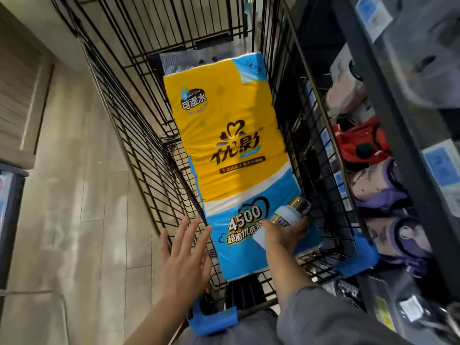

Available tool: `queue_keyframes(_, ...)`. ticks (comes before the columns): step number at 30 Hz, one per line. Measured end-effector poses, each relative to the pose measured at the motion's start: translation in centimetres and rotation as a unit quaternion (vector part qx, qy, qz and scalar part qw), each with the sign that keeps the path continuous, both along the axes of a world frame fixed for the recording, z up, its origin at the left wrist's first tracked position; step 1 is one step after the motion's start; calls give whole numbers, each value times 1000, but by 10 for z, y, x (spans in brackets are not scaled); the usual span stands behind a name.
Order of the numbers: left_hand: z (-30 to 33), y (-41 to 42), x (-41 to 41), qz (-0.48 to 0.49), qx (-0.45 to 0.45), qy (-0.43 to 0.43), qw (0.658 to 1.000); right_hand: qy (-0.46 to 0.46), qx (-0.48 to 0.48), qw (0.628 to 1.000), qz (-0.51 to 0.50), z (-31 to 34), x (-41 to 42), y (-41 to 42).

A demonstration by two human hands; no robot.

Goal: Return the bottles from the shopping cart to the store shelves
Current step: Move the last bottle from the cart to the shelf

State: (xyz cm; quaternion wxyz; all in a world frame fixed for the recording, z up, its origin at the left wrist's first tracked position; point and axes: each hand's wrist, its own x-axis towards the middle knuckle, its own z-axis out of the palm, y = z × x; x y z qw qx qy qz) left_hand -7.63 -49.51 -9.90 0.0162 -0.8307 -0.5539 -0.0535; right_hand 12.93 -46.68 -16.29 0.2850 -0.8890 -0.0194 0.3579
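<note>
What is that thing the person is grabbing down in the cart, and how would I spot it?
Look into the black wire shopping cart, where a big yellow and blue paper pack fills the basket. At the pack's near right corner, the right hand grips a bottle. It is the only small shiny metallic cylinder there, with a white band around it.

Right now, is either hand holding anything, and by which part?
The right hand grips a metallic bottle around its white-labelled middle, inside the cart. The left hand is spread open, holding nothing.
</note>
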Motion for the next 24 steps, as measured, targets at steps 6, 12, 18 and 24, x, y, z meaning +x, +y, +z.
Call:
queue_keyframes(6,2,2,-1,3,1,-74,997,23,143,989,11,13,-15,0)
queue_keyframes(12,4,3,-6,-40,3,-166,985,-60,260,963,31,66,-55,-15)
queue_keyframes(18,9,6,-20,-142,-83,-208,964,-143,388,908,-60,132,-98,-50)
queue_keyframes(24,13,11,-36,-235,-143,-184,944,-169,422,879,-147,198,-134,-113)
